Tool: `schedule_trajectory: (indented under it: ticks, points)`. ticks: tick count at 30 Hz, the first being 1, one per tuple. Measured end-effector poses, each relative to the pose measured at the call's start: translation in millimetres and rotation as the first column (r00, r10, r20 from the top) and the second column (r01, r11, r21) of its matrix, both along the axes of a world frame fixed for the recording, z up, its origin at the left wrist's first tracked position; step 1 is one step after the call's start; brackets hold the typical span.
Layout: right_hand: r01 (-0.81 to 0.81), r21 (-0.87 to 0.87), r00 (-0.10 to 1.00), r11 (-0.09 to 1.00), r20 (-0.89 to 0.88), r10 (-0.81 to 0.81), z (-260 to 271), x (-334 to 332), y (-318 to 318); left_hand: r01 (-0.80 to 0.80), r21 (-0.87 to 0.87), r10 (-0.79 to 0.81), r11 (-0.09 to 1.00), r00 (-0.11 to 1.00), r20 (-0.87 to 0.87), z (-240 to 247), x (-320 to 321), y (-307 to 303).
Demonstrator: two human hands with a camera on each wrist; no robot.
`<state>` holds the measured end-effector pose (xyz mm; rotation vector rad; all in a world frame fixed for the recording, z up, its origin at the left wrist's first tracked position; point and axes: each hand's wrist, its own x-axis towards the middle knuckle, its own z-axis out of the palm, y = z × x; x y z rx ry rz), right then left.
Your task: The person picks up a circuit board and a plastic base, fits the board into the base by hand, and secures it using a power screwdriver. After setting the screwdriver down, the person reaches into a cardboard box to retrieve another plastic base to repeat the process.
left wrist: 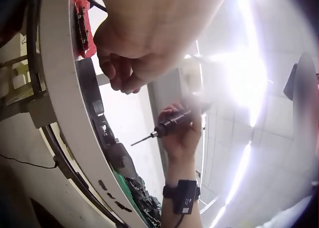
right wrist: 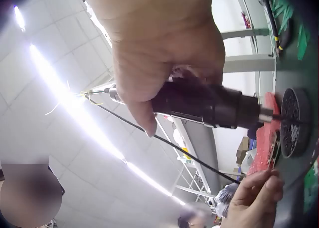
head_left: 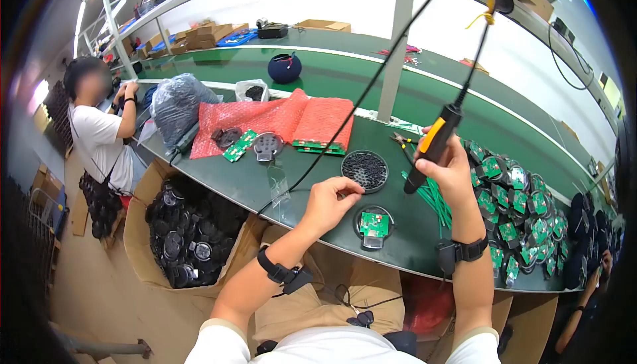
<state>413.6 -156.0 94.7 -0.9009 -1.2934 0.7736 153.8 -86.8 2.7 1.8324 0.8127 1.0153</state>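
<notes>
My right hand (head_left: pixel 452 168) (right wrist: pixel 167 63) grips a black and orange electric screwdriver (head_left: pixel 434 140) (left wrist: pixel 172 120) (right wrist: pixel 199 106) that hangs on a cable, held above the bench to the right of a dish. Thumb and index fingertips of my left hand (head_left: pixel 328 206) (left wrist: pixel 144 43) (right wrist: pixel 255 200) come together at the dish's near left edge, fingers curled; nothing shows between them. The round black dish (head_left: pixel 364 170) (right wrist: pixel 294 123) is full of small dark pieces. Just in front of it lies a round black housing (head_left: pixel 359 217) with a green circuit board (head_left: pixel 375 225) on it.
Right of the dish are green strips (head_left: pixel 434 201), pliers (head_left: pixel 400 140) and a large pile of board assemblies (head_left: pixel 521 205). Red bubble wrap (head_left: pixel 325 120) lies at the back left. Below the bench's left edge stands a carton (head_left: pixel 141 231) of black parts. Another person (head_left: pixel 106 125) is at far left.
</notes>
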Motion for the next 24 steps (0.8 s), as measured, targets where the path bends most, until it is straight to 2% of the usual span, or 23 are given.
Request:
schedule_trajectory:
  ticks: [1,2,3,5,7,9,11,13,14,18,24]
  points:
    - [-0.027,-0.015,0.999,1.000,0.022,0.028,-1,1,1,0.009,-0.009,-0.008,1.000,1.000,0.004,-2,-1,-3]
    - [-0.131,0.033,0.991,0.991,-0.028,0.132,2,-5,6,0.016,-0.018,-0.015,1.000,1.000,0.016,-3,-2,-6]
    - [-0.135,0.028,0.990,0.990,-0.026,0.136,6,-12,5,0.025,-0.030,-0.024,0.999,0.999,0.026,-5,-2,-8]
    - [-0.305,0.044,0.929,0.951,-0.207,0.307,15,-24,-2,0.026,-0.039,-0.025,0.999,0.999,0.024,-7,-3,-11]
    - [-0.327,0.065,0.926,0.943,-0.176,0.333,11,-25,1,0.027,-0.047,-0.026,0.999,0.999,0.026,-7,-3,-13]
    - [-0.317,0.014,0.912,0.948,-0.272,0.308,9,-29,1,0.035,-0.057,-0.033,0.998,0.999,0.036,-8,-5,-15]
    - [-0.249,0.005,0.934,0.968,-0.265,0.241,10,-42,2,0.039,-0.062,-0.037,0.997,0.999,0.032,-13,-5,-16]
    - [-0.129,0.017,0.967,0.991,-0.217,0.130,9,-51,7,0.020,-0.012,-0.019,1.000,0.990,0.140,-22,-2,-13]
    - [-0.100,0.038,0.964,0.994,-0.245,0.106,8,-56,9,0.047,-0.045,-0.043,0.998,0.996,0.075,-20,-4,-14]
    - [-0.016,0.036,0.945,0.999,-0.327,0.027,5,-72,17,0.054,-0.074,-0.046,0.996,0.994,0.100,-18,-2,-17]
    - [-0.004,0.091,0.928,0.996,-0.370,0.037,1,-83,16,0.050,0.046,-0.050,0.998,0.999,0.014,-14,1,-21]
